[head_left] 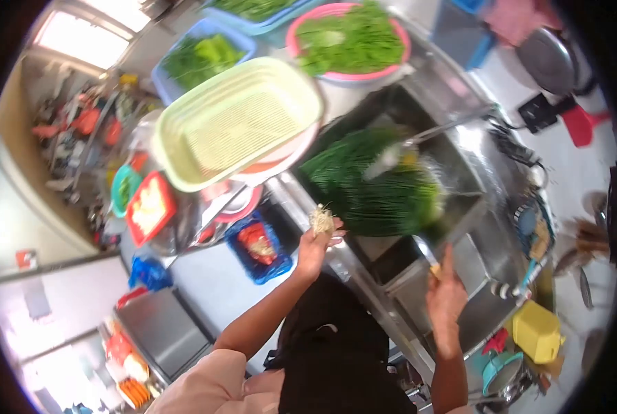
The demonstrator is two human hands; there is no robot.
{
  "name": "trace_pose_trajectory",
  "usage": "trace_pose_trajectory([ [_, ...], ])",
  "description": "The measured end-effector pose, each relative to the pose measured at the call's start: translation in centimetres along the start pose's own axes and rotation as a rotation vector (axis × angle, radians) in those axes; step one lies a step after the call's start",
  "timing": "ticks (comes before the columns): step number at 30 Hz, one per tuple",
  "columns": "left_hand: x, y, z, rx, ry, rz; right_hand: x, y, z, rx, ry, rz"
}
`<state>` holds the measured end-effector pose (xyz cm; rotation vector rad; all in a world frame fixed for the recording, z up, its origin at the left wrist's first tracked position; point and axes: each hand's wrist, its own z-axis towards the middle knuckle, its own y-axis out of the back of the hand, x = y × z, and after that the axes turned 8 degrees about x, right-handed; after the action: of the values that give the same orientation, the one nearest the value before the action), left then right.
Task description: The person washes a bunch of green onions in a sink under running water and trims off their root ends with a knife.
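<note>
My left hand [314,250] is closed around a clump of pale, stringy roots [321,219] at the near edge of the sink. In my right hand [447,295], over the near basin, is a knife [423,248] with a short blade and a light handle; its tip points toward the greens. A big heap of long, thin green stalks, like scallions or chives [370,196], lies in the far basin of the steel sink [484,172]. The faucet [453,124] reaches over this heap.
To the left stand a pale yellow basket [236,124], a blue basin [246,52] and a pink basin [406,48] of greens. A blue-lined tray [236,241], a red tray [170,200] and a yellow container [536,331] are also around the sink.
</note>
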<state>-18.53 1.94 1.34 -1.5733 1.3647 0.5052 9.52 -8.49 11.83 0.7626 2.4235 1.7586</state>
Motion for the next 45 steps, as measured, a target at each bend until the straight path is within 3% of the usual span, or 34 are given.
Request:
trace_pose_trajectory([
  [4,2.9,12.0,-4.5,-0.337,-0.034,0.228,0.5,-0.6,-0.5,0.010,-0.025,0.149],
  [5,5.3,16.6,-4.6,-0.338,-0.083,0.216,0.6,-0.7,-0.5,0.027,-0.045,0.180],
  [7,6.4,21.6,-4.7,-0.505,0.082,0.494,1.0,-0.7,-0.6,0.051,-0.078,0.233],
  [8,9.0,25.3,-3.7,-0.517,0.018,0.561,1.1,-0.7,-0.3,0.059,-0.086,0.246],
  [10,12.7,31.4,-3.2,-0.513,0.168,0.402,1.5,-1.0,-0.1,0.076,-0.100,0.279],
  [11,10.8,31.0,-3.4,-0.560,0.358,0.435,1.6,-1.1,0.0,0.068,-0.090,0.302],
  [13,5.1,28.1,-4.2,-0.650,0.741,0.490,1.2,-1.5,0.5,0.056,-0.063,0.344],
  [17,4.5,25.9,-4.1,-0.697,0.153,0.734,-1.7,-5.4,1.3,-0.005,-0.081,0.638],
  [18,4.2,23.3,-3.6,-0.696,0.019,0.856,-1.6,-5.6,1.4,-0.055,-0.050,0.769],
  [20,-1.4,10.0,-2.6,-0.582,-0.171,0.596,-1.8,-6.4,1.9,-0.083,-0.118,0.844],
  [21,-0.9,7.5,-1.7,-0.393,-0.316,0.789,-2.5,-8.1,2.4,-0.163,-0.092,0.813],
  [23,-0.9,1.6,0.0,-0.003,-0.528,0.987,-2.2,-8.4,3.6,-0.058,-0.347,1.225],
  [25,-0.5,-5.7,3.8,0.322,-0.378,0.864,-0.8,-6.1,5.4,-0.022,-0.474,1.415],
  [26,0.4,-9.2,6.7,0.414,-0.456,0.878,-0.5,-5.2,6.4,-0.027,-0.516,1.476],
  [27,2.5,-11.5,9.7,0.466,-0.380,0.875,-0.4,-4.7,7.4,-0.034,-0.557,1.537],
  [29,8.5,-15.3,17.0,0.445,-0.439,0.863,-1.0,-4.8,9.5,-0.073,-0.563,1.542],
  [31,12.9,-18.2,24.4,0.425,-0.308,1.084,-1.5,-4.5,11.5,-0.077,-0.596,1.541],
  [35,17.7,-22.1,33.1,0.384,-0.265,1.250,-2.5,-5.2,14.8,-0.066,-0.608,1.527],
  [38,20.1,-22.5,36.2,0.406,-0.381,1.647,-3.8,-7.2,17.6,-0.020,-0.610,1.514],
  [41,20.7,-22.8,36.5,0.329,-0.291,1.784,-5.3,-8.9,20.9,0.006,-0.615,1.383],
  [45,18.0,-22.5,36.3,0.440,-0.183,1.699,-8.5,-13.3,25.5,-0.037,-0.579,0.975],
])
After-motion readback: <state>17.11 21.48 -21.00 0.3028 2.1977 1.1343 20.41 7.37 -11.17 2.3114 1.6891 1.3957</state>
